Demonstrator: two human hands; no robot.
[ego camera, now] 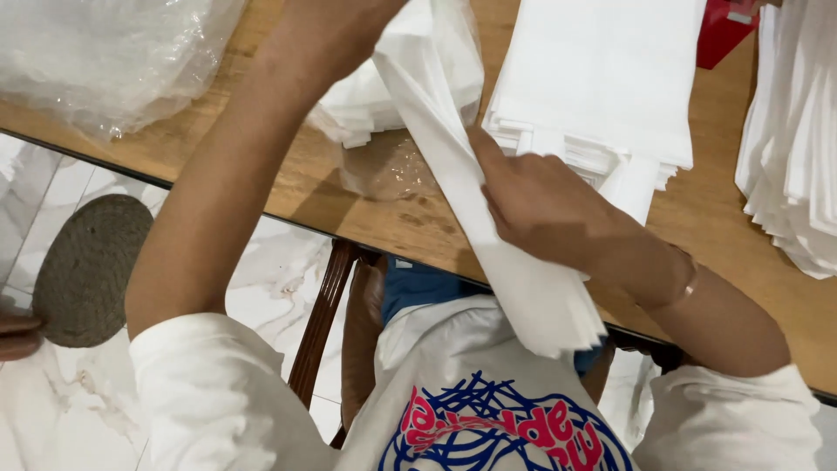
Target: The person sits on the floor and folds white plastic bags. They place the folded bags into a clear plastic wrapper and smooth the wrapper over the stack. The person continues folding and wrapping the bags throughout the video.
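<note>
A long bundle of white folded sheets (pixel 514 288) hangs slanted from above the wooden table (pixel 724 235) down over its front edge towards my lap. My right hand (pixel 540 209) grips the bundle at its middle, fingers wrapped around the edge. My left hand (pixel 336 35) is raised at the top of the view and holds the bundle's upper end, where clear plastic film (pixel 458 61) surrounds it. The left hand's fingers are partly cut off by the frame. A thin bracelet sits on my right wrist.
Stacks of white folded sheets lie at the back middle (pixel 602 78) and at the right edge (pixel 793 139). Crumpled clear plastic (pixel 105 52) is at top left, a red object (pixel 724 30) at top right. Below are a wooden chair (pixel 323 314), a round woven mat (pixel 87 270) and someone's fingers (pixel 17 336).
</note>
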